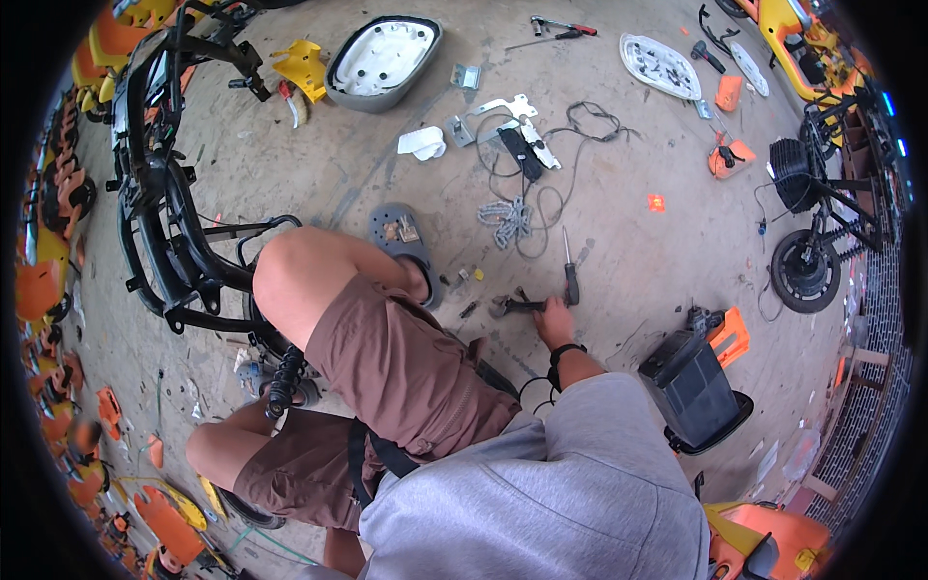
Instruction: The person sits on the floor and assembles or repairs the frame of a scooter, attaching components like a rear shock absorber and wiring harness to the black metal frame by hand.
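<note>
My right hand [555, 325] reaches down to the floor to the right of my knees. Its fingers are closed round the handle end of a dark wrench [520, 306], whose wide head points left. Just beyond that hand lies a screwdriver [570, 275] with a dark handle and its shaft pointing away. A few small dark parts [469, 309] are scattered to the left of the wrench head. My left hand is out of view. On my left stands a black metal vehicle frame [159, 203] with a shock absorber [285, 379] by my lower leg.
Ahead lie a coiled grey rope [505, 222], loose cables [556, 198], a white cloth [422, 143] and a grey-rimmed white shell [387, 58]. A dark bin-like box [691, 387] stands at right, near a black wheel [805, 271]. Orange and yellow parts line the far left.
</note>
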The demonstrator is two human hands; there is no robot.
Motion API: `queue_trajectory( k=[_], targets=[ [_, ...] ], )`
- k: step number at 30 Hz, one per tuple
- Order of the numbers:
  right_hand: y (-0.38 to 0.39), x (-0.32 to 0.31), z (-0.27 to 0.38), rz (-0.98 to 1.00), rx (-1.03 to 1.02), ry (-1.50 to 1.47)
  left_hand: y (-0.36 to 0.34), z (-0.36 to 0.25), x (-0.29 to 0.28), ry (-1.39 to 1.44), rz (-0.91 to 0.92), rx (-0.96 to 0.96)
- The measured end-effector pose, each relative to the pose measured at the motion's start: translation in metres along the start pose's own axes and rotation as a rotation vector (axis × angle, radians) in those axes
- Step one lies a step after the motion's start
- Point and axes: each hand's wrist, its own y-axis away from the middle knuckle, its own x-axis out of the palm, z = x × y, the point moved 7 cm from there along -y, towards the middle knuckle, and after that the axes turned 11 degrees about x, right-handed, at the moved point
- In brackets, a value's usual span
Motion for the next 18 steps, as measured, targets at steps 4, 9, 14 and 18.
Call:
queue_trajectory(
  k=[4,9,14,18],
  targets=[
    [0.016,0.008,-0.02,0.06,0.074,0.015,0.002,0.001,-0.006,0.0,0.003,-0.006],
    [0.015,0.017,-0.02,0.127,0.186,-0.015,0.005,0.0,-0.013,0.001,-0.008,-0.003],
    [0.008,0.014,-0.013,0.226,0.194,0.069,0.003,-0.004,-0.024,0.005,-0.007,0.02],
    [0.005,-0.009,0.006,0.354,0.142,0.115,0.0,-0.011,-0.042,0.01,-0.038,0.06]
  ],
)
